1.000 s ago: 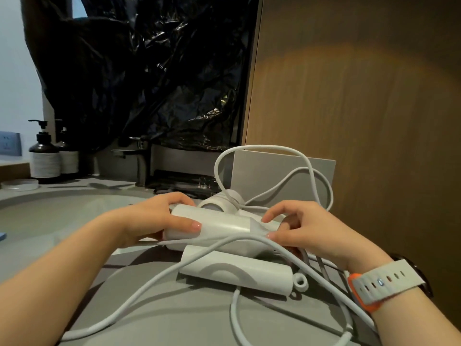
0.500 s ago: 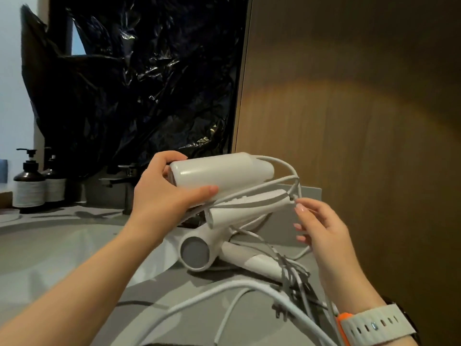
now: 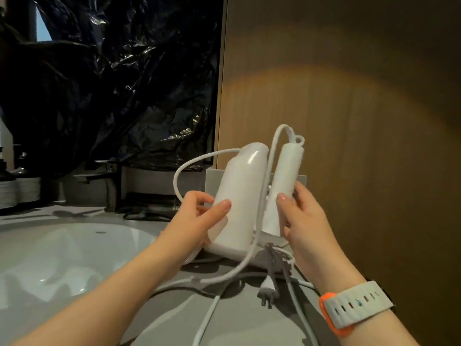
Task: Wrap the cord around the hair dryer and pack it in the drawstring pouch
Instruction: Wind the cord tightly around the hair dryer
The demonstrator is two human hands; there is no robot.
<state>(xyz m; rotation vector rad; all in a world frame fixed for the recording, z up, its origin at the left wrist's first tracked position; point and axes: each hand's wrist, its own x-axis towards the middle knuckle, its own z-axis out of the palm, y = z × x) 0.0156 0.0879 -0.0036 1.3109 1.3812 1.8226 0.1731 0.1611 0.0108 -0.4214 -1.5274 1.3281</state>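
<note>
A white folded hair dryer (image 3: 239, 196) stands nearly upright above the counter, barrel on the left and handle (image 3: 284, 186) on the right. My left hand (image 3: 199, 218) grips the barrel low down. My right hand (image 3: 304, 221) grips the handle. The white cord (image 3: 259, 216) leaves the handle's top, runs down between barrel and handle, and trails over the counter; another loop arcs left of the barrel. Its plug (image 3: 268, 288) lies on the counter below. A grey pouch (image 3: 212, 178) appears to stand behind the dryer, mostly hidden.
A white sink basin (image 3: 62, 255) fills the left of the grey counter (image 3: 237, 320), with a tap (image 3: 107, 181) behind it. Dark bottles (image 3: 15, 186) stand at far left. Black plastic sheeting (image 3: 112, 83) covers the back; a wooden wall (image 3: 349, 121) rises on the right.
The dryer went from lying on the counter to being lifted and turned upright. My right hand moved from the cord to gripping the handle.
</note>
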